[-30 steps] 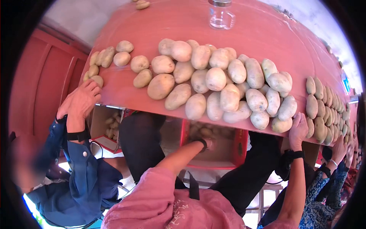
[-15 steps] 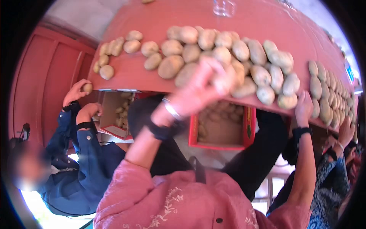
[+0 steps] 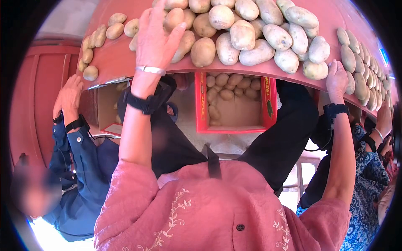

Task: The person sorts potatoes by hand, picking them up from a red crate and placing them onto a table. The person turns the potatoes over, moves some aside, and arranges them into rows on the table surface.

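Note:
My left hand [image 3: 155,39] reaches up onto the red table [image 3: 113,62], its thumb and fingers around a potato [image 3: 174,17] at the left side of a big potato pile [image 3: 247,33]. A silver bangle and a black wristband sit on that wrist. At the table's near edge my right hand [image 3: 337,75] rests with nothing in it, beside a potato [image 3: 315,70] at the pile's right end. Below the table, between my knees, a red box [image 3: 268,104] holds several potatoes.
A row of small potatoes [image 3: 93,44] lies at the table's left end, and a dense row of potatoes [image 3: 360,67] at the right. A person in blue [image 3: 83,167] sits at left, hand [image 3: 67,96] by a cardboard box [image 3: 104,113]. Another person's patterned sleeve [image 3: 368,175] is at right.
My left hand came up out of the red box with a potato and reached onto the table at the pile's left side. My right hand stayed on the table edge.

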